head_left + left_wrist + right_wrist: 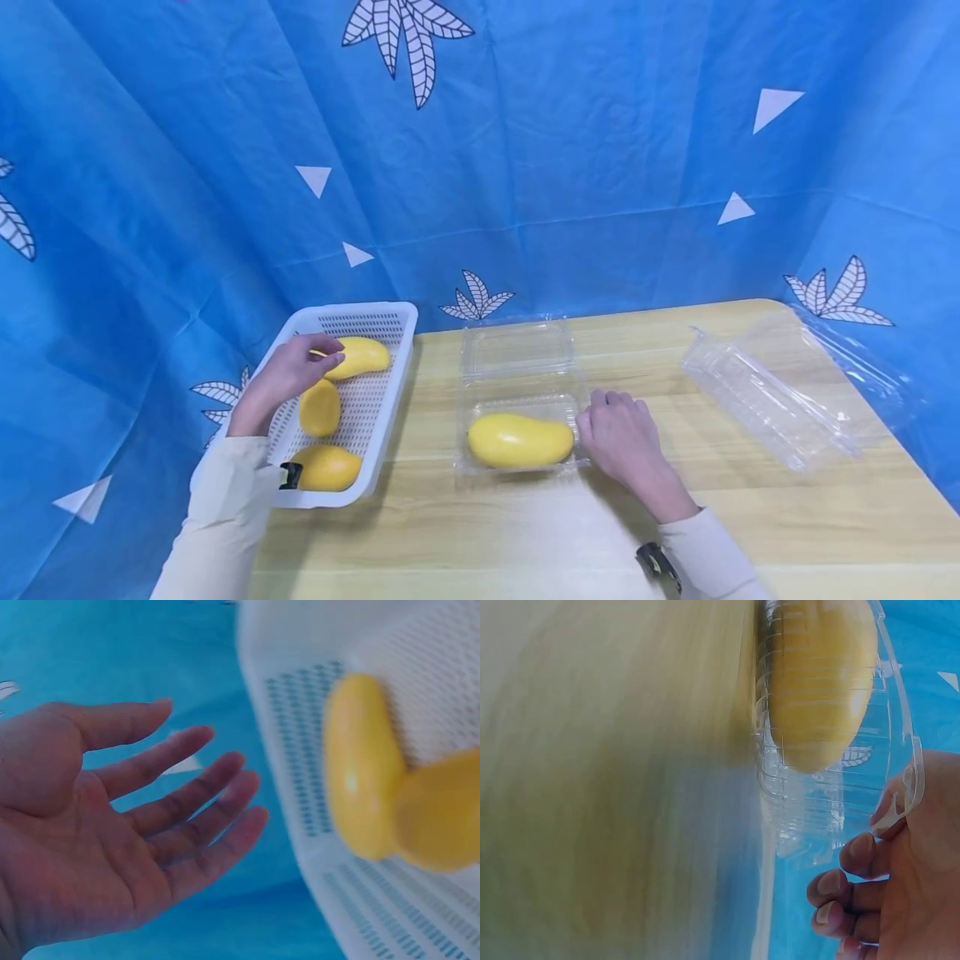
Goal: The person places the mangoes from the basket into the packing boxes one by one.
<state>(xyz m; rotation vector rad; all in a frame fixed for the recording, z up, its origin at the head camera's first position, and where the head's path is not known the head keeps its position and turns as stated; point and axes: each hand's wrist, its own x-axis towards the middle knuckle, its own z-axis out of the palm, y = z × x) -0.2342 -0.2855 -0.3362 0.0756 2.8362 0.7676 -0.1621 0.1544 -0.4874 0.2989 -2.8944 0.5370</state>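
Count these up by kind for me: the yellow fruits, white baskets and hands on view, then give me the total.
Yellow fruits: 4
White basket: 1
Hands, left hand and right hand: 2
Total: 7

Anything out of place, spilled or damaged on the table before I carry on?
One thing: the spare packaging at the right of the table lies slanted, and part of it appears to jut past the edge, so it might slip. I see no spill or clear damage; the mango sits inside the open box.
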